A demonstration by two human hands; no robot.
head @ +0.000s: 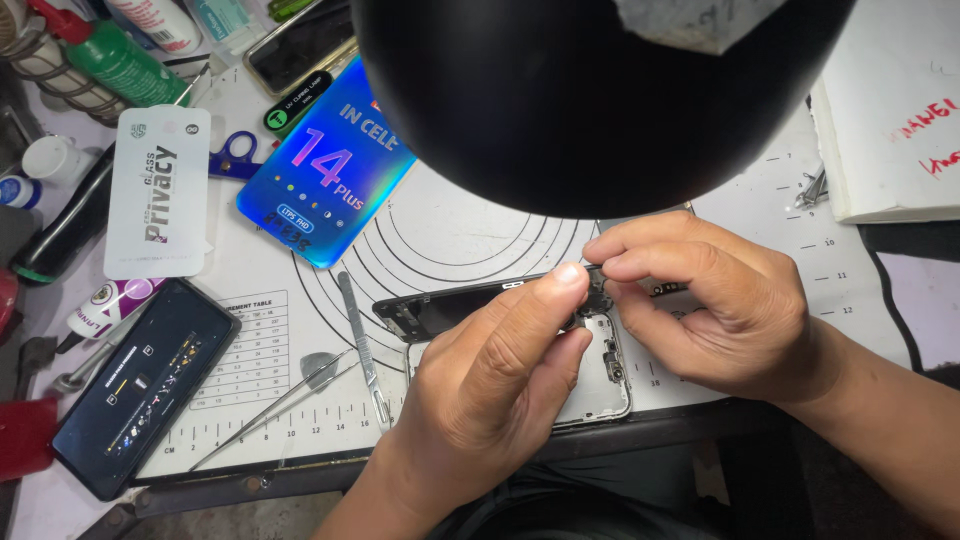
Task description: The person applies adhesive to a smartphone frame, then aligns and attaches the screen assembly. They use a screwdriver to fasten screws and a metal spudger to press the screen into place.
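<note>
Gripping one opened phone (450, 305): left hand (490, 390), right hand (720, 300).

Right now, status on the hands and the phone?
Left hand and right hand both pinching opened phone. Black lamp shade overhangs, hiding nothing vital.

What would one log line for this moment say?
left hand: grips phone frame | right hand: pinches frame's end | under: white mat | nearby: tweezers, dark phone, scissors

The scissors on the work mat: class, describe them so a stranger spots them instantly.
Start at the white work mat and go to its upper left corner. Between the white package and the shiny blue box lie the scissors, the only thing with blue looped handles.
</note>
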